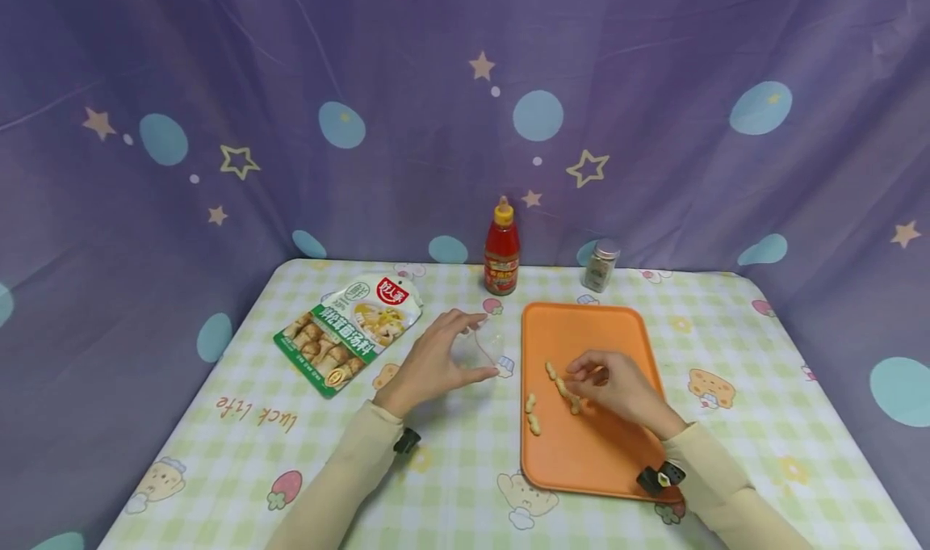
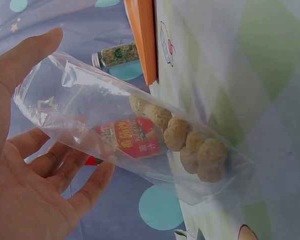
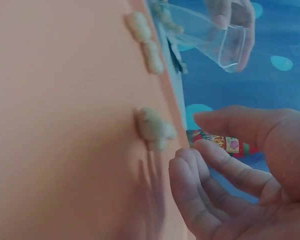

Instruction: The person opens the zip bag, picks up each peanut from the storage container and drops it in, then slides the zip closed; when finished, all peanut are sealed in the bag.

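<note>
My left hand holds a clear plastic bag by its mouth, thumb on one side and fingers on the other, so the mouth stands wide. Several unshelled peanuts lie in the bottom of the bag. Over the orange tray, my right hand has its fingertips close to a row of peanuts. The right wrist view shows loosely bent fingers with nothing between thumb and fingertips. More peanuts lie near the tray's left edge.
A green and white food pouch lies left of the bag. At the back stand a red sauce bottle with a yellow cap and a small spice jar. A checked cloth covers the table, with a purple curtain behind.
</note>
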